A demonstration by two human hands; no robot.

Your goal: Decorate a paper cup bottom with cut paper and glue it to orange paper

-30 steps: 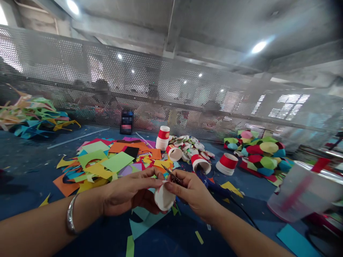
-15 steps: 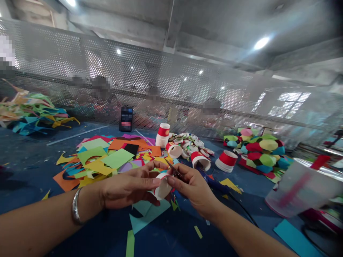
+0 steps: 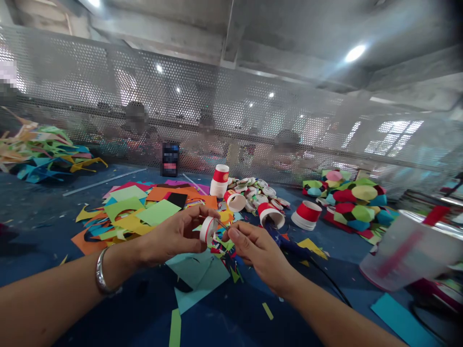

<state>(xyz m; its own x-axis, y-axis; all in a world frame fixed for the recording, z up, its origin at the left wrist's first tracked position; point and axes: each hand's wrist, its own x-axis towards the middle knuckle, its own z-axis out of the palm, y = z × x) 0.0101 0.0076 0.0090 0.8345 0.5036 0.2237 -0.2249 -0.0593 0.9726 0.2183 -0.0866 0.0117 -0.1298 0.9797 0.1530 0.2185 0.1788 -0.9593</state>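
My left hand point(image 3: 183, 232) is closed on a paper cup base point(image 3: 207, 231), a short white ring with a thin red line, held on its side above the table. Between thumb and fingers of my right hand point(image 3: 255, 248) is a pair of small scissors point(image 3: 222, 224). Only a thin piece of blade shows, pointing at the cup base's edge; the handles are hidden in the hand. Light blue paper point(image 3: 197, 279) lies below my hands among small coloured scraps point(image 3: 231, 262).
Coloured paper point(image 3: 126, 209) is heaped at left, with offcuts point(image 3: 47, 149) beyond. Red and white paper cups point(image 3: 306, 215) stand and lie behind my hands, near a pile of cup bases point(image 3: 258, 193). At right are coloured paper balls point(image 3: 354, 202) and a plastic drink cup point(image 3: 405, 250). A phone point(image 3: 170, 159) leans against the mesh screen point(image 3: 202, 86).
My left hand has turned the cup base onto its side and shifted it slightly left and up. The scissors in my right hand have tipped lower, beside its edge.
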